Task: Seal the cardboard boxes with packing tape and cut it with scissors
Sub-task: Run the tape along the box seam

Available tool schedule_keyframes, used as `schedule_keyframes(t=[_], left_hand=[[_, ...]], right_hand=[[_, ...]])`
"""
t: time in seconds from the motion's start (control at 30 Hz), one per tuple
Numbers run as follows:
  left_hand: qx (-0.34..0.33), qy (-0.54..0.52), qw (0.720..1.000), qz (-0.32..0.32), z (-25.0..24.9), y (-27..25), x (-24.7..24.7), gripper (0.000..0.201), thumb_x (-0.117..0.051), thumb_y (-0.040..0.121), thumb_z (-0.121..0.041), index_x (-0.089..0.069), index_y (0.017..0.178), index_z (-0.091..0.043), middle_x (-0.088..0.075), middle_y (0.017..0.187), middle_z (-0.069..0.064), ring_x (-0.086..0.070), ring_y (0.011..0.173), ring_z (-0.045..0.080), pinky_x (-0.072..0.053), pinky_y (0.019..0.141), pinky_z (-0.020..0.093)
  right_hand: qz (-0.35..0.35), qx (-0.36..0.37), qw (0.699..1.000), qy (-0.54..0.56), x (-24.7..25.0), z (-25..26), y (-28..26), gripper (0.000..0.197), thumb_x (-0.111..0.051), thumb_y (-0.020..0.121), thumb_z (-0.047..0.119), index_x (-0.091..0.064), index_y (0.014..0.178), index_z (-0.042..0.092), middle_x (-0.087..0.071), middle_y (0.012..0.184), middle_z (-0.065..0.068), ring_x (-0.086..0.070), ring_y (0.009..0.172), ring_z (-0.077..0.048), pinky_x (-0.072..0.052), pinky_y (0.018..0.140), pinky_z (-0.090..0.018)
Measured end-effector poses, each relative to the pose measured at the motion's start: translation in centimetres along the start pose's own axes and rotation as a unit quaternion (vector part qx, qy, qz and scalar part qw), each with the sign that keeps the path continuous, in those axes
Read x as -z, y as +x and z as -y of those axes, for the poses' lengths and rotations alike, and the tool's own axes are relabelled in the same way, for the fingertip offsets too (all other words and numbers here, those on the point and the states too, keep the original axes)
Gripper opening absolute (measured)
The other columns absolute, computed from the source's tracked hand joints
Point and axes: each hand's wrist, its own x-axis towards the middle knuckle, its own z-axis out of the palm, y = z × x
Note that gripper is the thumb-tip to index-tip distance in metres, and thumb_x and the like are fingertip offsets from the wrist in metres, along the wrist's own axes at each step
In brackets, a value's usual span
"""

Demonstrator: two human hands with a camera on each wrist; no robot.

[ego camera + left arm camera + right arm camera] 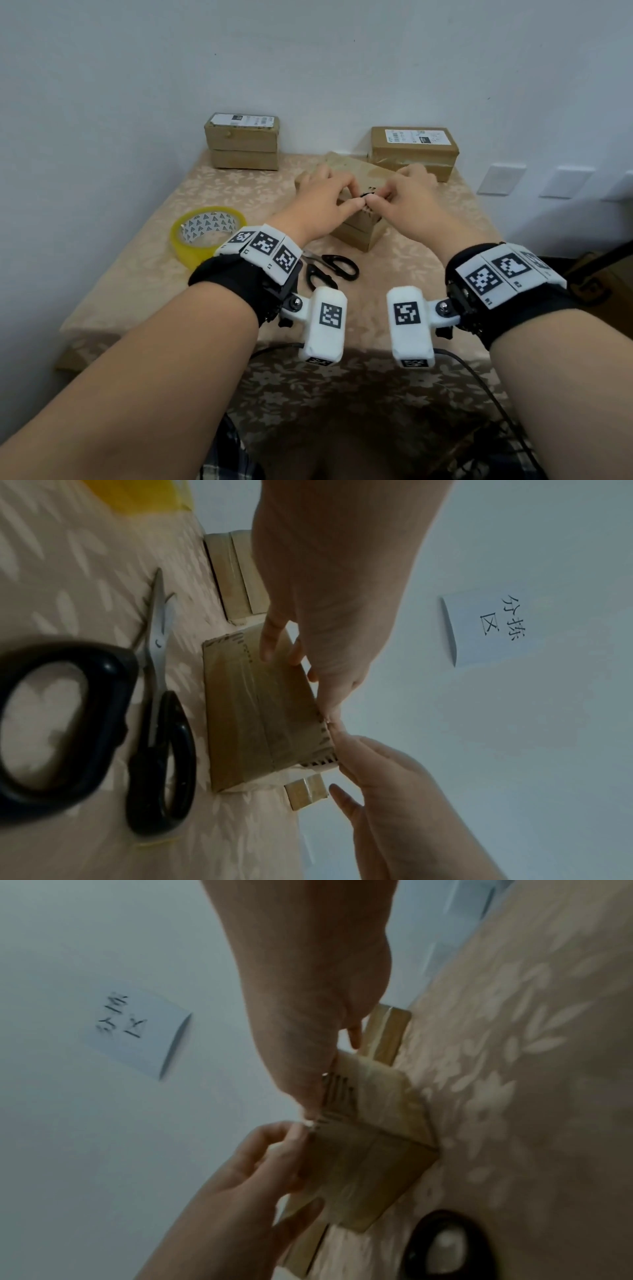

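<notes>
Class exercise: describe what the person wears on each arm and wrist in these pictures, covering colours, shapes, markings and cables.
Both forearms are bare, with no sleeves. The left hand and right hand are bare too. Each wrist carries a black strap topped by white blocks printed with black square-patterned markers. A rounded white module with its own marker hangs on each inner side, trailing a black cable.

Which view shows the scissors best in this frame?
The left wrist view: the scissors lie whole on the tablecloth, black handles and both blades visible. The head view shows only the handles, blades hidden behind the left wrist rig. The right wrist view catches one blurred handle loop.
</notes>
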Motion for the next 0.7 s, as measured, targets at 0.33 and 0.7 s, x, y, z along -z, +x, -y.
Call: schedule_keyframes(t=[0.33,0.7], left_hand=[[0.057,-0.093,0.993,-0.038,-0.5,-0.1,-1.0,0.009,-0.055,0.093,-0.031,-0.052,0.090,-0.023,-0.038,0.107,0.000,-0.044,0.112,0.025,-0.037,0.101,0.039],[0.121,-0.194,0.972,-0.062,-0.3,-0.2,-1.0,0.019,-0.059,0.090,-0.032,-0.053,0.100,-0.016,-0.032,0.117,0.003,-0.043,0.092,0.007,-0.038,0.092,0.023]], right_hand=[[-0.020,-0.028,0.977,0.209,-0.8,-1.2,0.1,0.048,-0.058,0.087,0.052,-0.055,0.126,0.025,-0.048,0.132,0.001,-0.043,0.120,-0.016,-0.038,0.100,-0.034],[0.006,-0.129,0.954,0.272,-1.0,-0.5,-0.1,0.041,-0.058,0.074,0.065,-0.052,0.100,0.034,-0.049,0.122,-0.005,-0.052,0.107,-0.021,-0.045,0.097,-0.043]])
